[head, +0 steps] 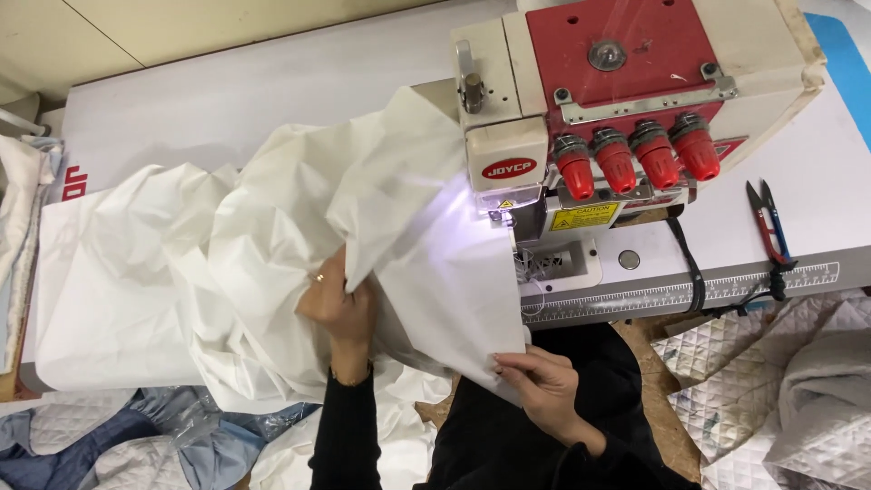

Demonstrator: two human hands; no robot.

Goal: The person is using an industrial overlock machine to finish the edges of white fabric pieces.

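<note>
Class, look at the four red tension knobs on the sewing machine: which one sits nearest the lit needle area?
The leftmost red knob; it sits lowest in the row, closest to the bright light, while the other three step away to the right.

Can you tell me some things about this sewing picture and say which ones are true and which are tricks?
1. Both hands touch the crumpled white fabric. True: the left hand grips a fold, the right hand pinches its near edge.
2. The sewing machine with a red top has four red knobs. True.
3. The small thread snips are in the right hand. False: they lie on the white table, right of the machine.
4. The fabric is black. False: it is white.
</note>
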